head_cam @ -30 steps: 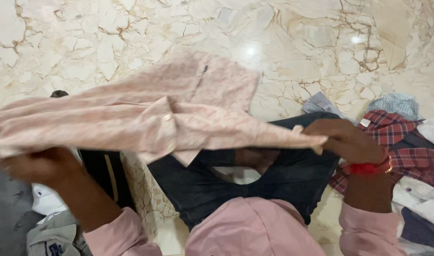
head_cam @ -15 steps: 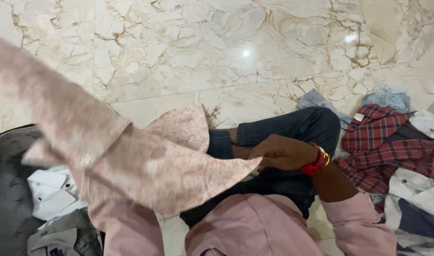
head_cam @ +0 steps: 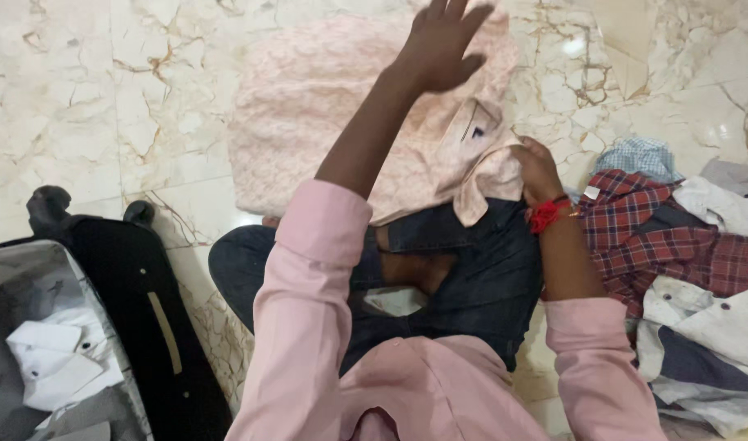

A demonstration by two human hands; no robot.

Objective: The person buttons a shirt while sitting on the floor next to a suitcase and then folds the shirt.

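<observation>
Marble floor (head_cam: 104, 98); pink shirt (head_cam: 309, 114) hides right hand's (head_cam: 537, 167) fingers.

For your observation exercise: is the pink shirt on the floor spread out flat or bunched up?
Mostly spread flat. The pink shirt lies broad across the marble floor, though the right hand grips a bunched part near its collar.

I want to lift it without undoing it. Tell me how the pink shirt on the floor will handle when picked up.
Probably floppy: the pink shirt lies flat, and its collar end bunches under the right hand. Likely light, being thin cloth. On the glossy marble floor it may slide. The left hand hovers open above it.
</observation>
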